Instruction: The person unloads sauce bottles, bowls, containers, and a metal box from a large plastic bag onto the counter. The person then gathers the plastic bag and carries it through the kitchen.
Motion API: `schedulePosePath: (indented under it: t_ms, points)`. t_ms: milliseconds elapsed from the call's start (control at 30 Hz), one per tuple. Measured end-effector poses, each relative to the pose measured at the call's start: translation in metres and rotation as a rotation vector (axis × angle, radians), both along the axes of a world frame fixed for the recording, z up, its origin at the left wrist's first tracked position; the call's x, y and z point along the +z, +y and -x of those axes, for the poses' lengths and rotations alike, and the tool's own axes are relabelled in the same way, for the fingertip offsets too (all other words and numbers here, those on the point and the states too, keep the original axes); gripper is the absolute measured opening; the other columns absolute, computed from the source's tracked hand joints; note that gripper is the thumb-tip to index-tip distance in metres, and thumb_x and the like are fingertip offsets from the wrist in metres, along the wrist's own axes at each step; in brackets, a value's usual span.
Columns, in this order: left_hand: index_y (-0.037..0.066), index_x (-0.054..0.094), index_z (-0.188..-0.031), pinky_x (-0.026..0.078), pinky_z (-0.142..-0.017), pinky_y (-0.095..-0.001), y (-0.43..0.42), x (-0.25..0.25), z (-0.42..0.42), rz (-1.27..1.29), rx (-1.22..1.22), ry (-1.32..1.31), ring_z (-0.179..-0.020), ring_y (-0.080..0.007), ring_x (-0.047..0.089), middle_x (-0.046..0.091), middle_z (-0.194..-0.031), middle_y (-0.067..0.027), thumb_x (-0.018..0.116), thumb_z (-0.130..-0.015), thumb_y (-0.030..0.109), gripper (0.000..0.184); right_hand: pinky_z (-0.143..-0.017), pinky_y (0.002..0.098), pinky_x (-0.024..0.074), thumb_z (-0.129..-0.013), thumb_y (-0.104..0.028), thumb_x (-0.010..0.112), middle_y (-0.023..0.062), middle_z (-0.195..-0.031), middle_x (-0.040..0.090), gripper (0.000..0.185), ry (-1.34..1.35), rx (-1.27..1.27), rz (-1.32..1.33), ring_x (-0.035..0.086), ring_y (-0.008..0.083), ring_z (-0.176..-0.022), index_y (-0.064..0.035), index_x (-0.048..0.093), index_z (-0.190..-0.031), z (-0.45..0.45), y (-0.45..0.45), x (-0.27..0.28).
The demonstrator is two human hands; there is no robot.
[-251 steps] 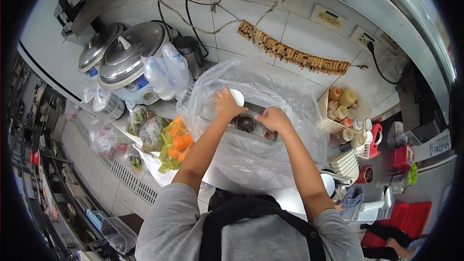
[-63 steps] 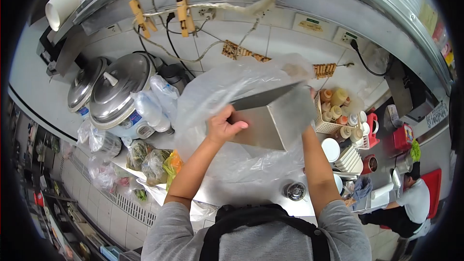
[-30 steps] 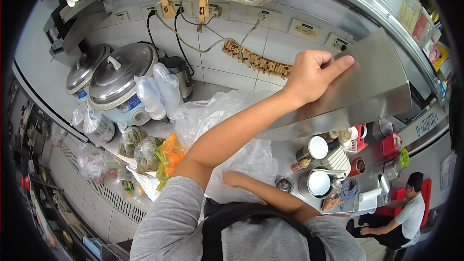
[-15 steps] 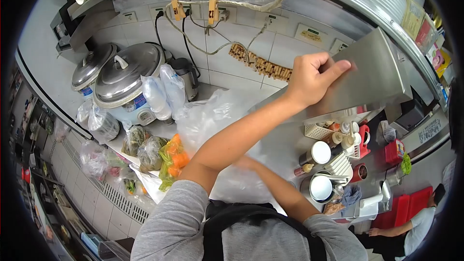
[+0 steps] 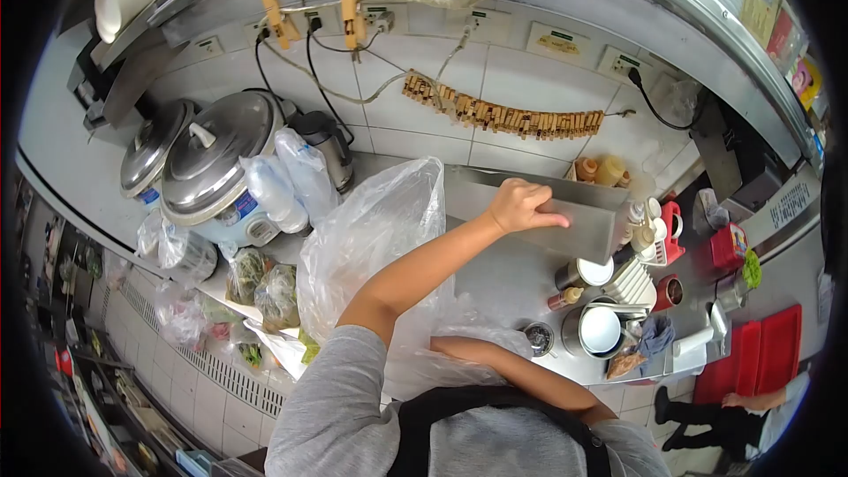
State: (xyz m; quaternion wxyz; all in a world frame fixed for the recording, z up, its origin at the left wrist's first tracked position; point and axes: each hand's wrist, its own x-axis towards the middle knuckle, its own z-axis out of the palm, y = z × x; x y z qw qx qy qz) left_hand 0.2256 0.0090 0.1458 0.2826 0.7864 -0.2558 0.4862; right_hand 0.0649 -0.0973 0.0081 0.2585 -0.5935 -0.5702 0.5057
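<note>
My left hand (image 5: 527, 208) reaches across to the right. Its fingers curl over the rim of a rectangular stainless steel container (image 5: 579, 228), and the thumb points outward. The container lies low over the counter in front of the wall, its long side stretching behind my wrist. A large clear plastic bag (image 5: 375, 221) stands puffed up beside it, to the left of my forearm. My right forearm (image 5: 499, 358) runs leftward below it, and the right hand is hidden among the bag's folds and behind my left arm.
Two lidded cookers (image 5: 221, 155) and a kettle (image 5: 325, 146) stand at the left. Bagged vegetables (image 5: 278, 296) line the counter edge. Pots (image 5: 590, 336), bottles and a white rack (image 5: 632, 287) crowd the right. A person (image 5: 760, 415) sits at the lower right.
My left hand has lowered the steel container from near the shelf to just over the counter. The plastic bag now stands taller, and the clothespin row shows fully. My right hand has become hidden.
</note>
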Motion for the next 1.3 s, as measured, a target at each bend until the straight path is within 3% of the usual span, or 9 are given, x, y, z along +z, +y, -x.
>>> schedulePosePath:
  t_ms: [233, 467, 667, 867, 1033, 1100, 1133, 1200, 1300]
  points:
    - [0.013, 0.038, -0.052, 0.036, -0.042, -0.0282, 0.035, -0.098, -0.015, -0.346, -0.027, 0.052, -0.04, -0.0176, 0.047, 0.042, -0.045, -0.0006, 0.065, -0.066, 0.055, 0.052, -0.106, 0.0326, 0.0191, -0.087, -0.063, 0.03, 0.0189, -0.14, 0.028, 0.081, 0.586, -0.285, 0.303, 0.026, 0.0295, -0.13, 0.0037, 0.032, -0.132, -0.006, -0.013, 0.051]
    - [0.012, 0.044, -0.054, 0.04, -0.046, -0.0299, 0.056, -0.158, -0.025, -0.515, 0.044, 0.218, -0.043, -0.0192, 0.052, 0.048, -0.046, -0.0025, 0.056, -0.071, 0.059, 0.051, -0.106, 0.0341, 0.0189, -0.086, -0.063, 0.033, 0.0225, -0.136, 0.03, 0.082, 0.298, -0.114, 0.258, 0.026, 0.0297, -0.129, 0.0041, 0.032, -0.132, -0.017, -0.016, 0.054]
    - [0.012, 0.058, -0.062, 0.045, -0.052, -0.0331, 0.083, -0.194, -0.045, -0.618, 0.179, 0.456, -0.05, -0.0225, 0.057, 0.054, -0.05, -0.0036, 0.056, -0.075, 0.051, 0.042, -0.098, 0.0328, 0.0317, -0.079, -0.034, 0.065, 0.0218, -0.118, 0.045, 0.056, 0.29, -0.197, -0.074, 0.038, 0.0289, -0.119, 0.0013, 0.047, -0.119, -0.019, -0.033, 0.052]
    - [0.01, 0.063, -0.094, 0.048, -0.071, -0.0392, 0.083, -0.127, -0.056, -0.594, 0.478, 1.05, -0.094, -0.0253, 0.058, 0.06, -0.102, -0.0097, 0.059, -0.077, 0.047, 0.042, -0.066, 0.0281, 0.0449, -0.073, -0.012, 0.068, 0.0074, -0.086, 0.06, 0.017, 0.185, -0.768, -0.275, 0.055, 0.0144, -0.077, -0.0039, 0.058, -0.084, -0.025, -0.027, 0.025]
    - [0.005, 0.059, -0.102, 0.046, -0.08, -0.0417, 0.099, 0.021, -0.045, -0.575, 0.191, 1.381, -0.098, -0.0304, 0.056, 0.059, -0.107, -0.0148, 0.06, -0.076, 0.05, 0.052, -0.054, 0.0266, 0.0484, -0.079, -0.023, 0.061, 0.0051, -0.077, 0.06, 0.018, 0.982, -1.289, -0.28, 0.056, 0.0139, -0.062, -0.007, 0.06, -0.087, -0.081, -0.026, 0.029]
    - [0.003, 0.059, -0.1, 0.044, -0.081, -0.0377, 0.105, 0.07, 0.002, -0.322, 0.091, 0.918, -0.095, -0.0305, 0.056, 0.06, -0.103, -0.0153, 0.06, -0.079, 0.043, 0.045, -0.055, 0.029, 0.05, -0.081, -0.027, 0.058, 0.0058, -0.078, 0.061, 0.022, 1.137, -1.263, -0.274, 0.058, 0.0158, -0.065, -0.0062, 0.06, -0.089, -0.099, -0.034, 0.002]
    - [0.003, 0.058, -0.103, 0.043, -0.083, -0.0365, 0.103, 0.094, 0.028, -0.242, 0.059, 0.738, -0.096, -0.0294, 0.056, 0.06, -0.104, -0.0148, 0.061, -0.079, 0.04, 0.044, -0.057, 0.0299, 0.0505, -0.082, -0.028, 0.056, 0.0066, -0.081, 0.061, 0.025, 0.675, -1.317, -0.394, 0.06, 0.0176, -0.069, -0.0053, 0.059, -0.093, -0.102, -0.035, -0.012]
    - [0.003, 0.057, -0.107, 0.041, -0.086, -0.0348, 0.099, 0.131, 0.084, -0.085, 0.018, 0.538, -0.1, -0.0274, 0.054, 0.058, -0.108, -0.0136, 0.064, -0.078, 0.037, 0.045, -0.066, 0.0309, 0.0513, -0.083, -0.023, 0.053, 0.009, -0.091, 0.061, 0.033, 1.691, -1.074, -0.533, 0.061, 0.0207, -0.078, -0.0028, 0.053, -0.108, -0.097, -0.056, 0.038]
    - [0.005, 0.054, -0.115, 0.039, -0.09, -0.0367, 0.105, 0.127, 0.15, -0.021, 0.181, 0.343, -0.109, -0.0269, 0.049, 0.053, -0.115, -0.013, 0.07, -0.071, 0.043, 0.06, -0.067, 0.0308, 0.0512, -0.083, -0.023, 0.054, 0.009, -0.091, 0.061, 0.034, 1.669, -1.068, -0.551, 0.061, 0.0207, -0.078, -0.0027, 0.053, -0.109, -0.099, -0.062, 0.041]
